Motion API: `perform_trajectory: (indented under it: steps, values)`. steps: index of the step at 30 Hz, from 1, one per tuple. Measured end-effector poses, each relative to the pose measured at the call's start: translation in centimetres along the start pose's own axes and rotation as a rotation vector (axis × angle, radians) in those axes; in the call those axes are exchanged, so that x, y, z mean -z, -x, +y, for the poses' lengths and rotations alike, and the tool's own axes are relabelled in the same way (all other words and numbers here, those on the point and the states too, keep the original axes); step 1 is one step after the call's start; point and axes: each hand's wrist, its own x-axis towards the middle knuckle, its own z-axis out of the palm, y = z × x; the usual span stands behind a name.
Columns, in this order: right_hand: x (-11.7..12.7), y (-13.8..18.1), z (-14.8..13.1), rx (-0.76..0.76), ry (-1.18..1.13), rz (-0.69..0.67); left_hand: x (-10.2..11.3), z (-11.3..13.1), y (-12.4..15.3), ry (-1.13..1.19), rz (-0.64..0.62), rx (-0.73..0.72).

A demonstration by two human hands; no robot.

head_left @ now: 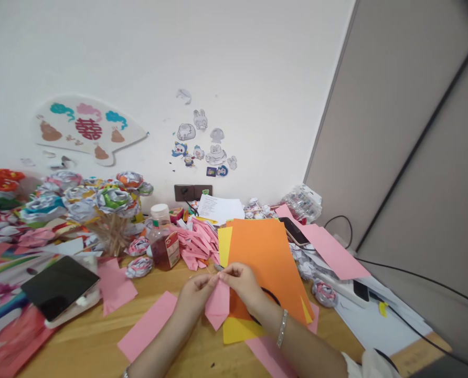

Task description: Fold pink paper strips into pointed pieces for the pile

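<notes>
A folded piece of pink paper (218, 305) is pinched at its top between both hands, its pointed lower end toward me. My left hand (197, 294) grips the upper left side with thumb and fingers. On the upper right side, my right hand (240, 281) holds the same paper, its fingers bent around the tip. Under my right forearm lies a stack of orange paper (263, 247) with yellow sheets (240, 332) beneath. A flat pink sheet (149, 323) rests on the table beside my left forearm.
Behind my hands are a heap of folded pink paper pieces (197, 241) and a bottle of dark red liquid (164, 252). Crumpled-paper flowers on sticks (114, 202) stand at the left, near a tablet (61, 287). A phone (294, 231), loose papers and cables lie at the right.
</notes>
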Motion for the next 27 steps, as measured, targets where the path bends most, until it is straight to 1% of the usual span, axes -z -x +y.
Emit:
perform_trajectory:
  steps: [4,9,11,17,21,24,27]
  values:
    - [0.0,0.3,-0.5,-0.008,-0.032,-0.005,-0.1,0.3,0.2,0.016,-0.01,0.007]
    - [0.2,0.4,-1.0,-0.158,-0.157,-0.075,-0.1,0.2,0.1,0.015,-0.036,0.006]
    - [0.3,0.3,-1.1,-0.174,-0.15,-0.081,0.0,0.0,0.1,0.011,-0.04,0.007]
    - [0.1,0.1,-0.7,-0.026,-0.056,-0.068,-0.1,-0.3,0.0,0.037,-0.026,-0.007]
    - [-0.1,-0.1,0.1,0.033,0.008,-0.021,-0.2,-0.5,-0.1,0.041,-0.014,-0.014]
    - [-0.3,0.0,0.2,0.051,0.044,0.013,0.0,-0.6,-0.2,0.027,-0.011,-0.013]
    - [-0.3,0.2,-0.3,0.003,0.004,-0.018,0.1,-0.5,-0.2,0.013,-0.003,-0.004]
